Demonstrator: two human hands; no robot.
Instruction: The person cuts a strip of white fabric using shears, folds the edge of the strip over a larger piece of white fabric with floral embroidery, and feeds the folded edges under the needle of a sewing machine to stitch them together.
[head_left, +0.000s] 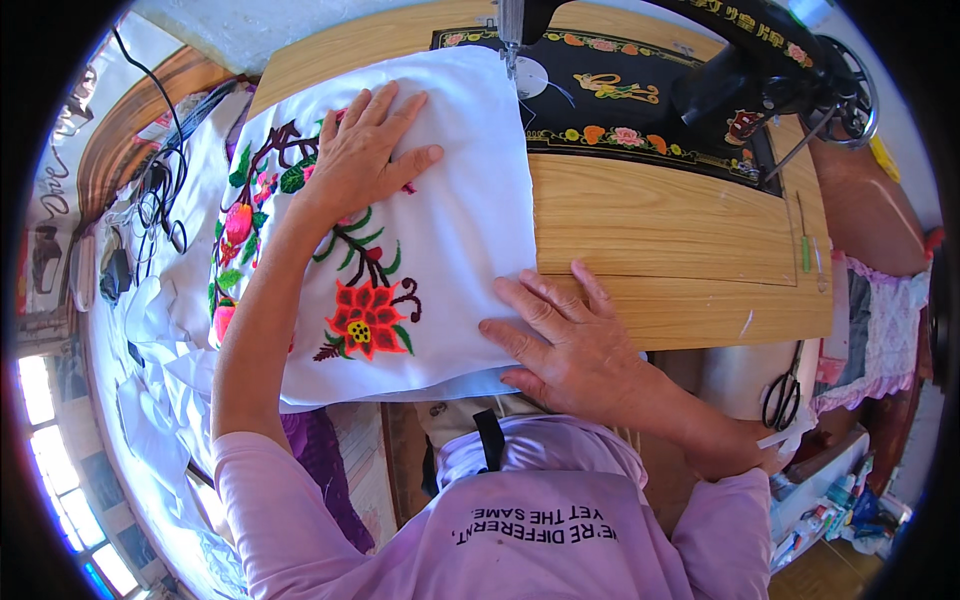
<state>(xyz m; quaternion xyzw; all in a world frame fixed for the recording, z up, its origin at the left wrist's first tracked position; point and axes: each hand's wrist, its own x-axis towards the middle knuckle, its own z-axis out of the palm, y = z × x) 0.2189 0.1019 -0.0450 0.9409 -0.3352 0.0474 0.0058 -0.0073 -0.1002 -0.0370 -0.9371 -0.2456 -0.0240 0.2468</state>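
A white cloth (465, 225) with bright flower and fruit embroidery lies over the left part of a wooden sewing machine table (637, 225). My left hand (371, 150) rests flat on its upper part, fingers spread, partly covering the stitched branch. At the cloth's right edge, near the table's front, my right hand (566, 341) lies palm down with its fingers apart. Its thumb reaches toward a second fabric edge (465, 386) showing below. The cloth's top right corner touches the area beneath the needle and presser foot (511, 60) of a black sewing machine (720, 82).
Blue thread (559, 91) trails from the needle plate. A green-handled tool (805, 251) lies at the table's right end. Black-handled scissors (782, 397) hang below that end. To the left are black cables (161, 187) and heaped white fabric (150, 345).
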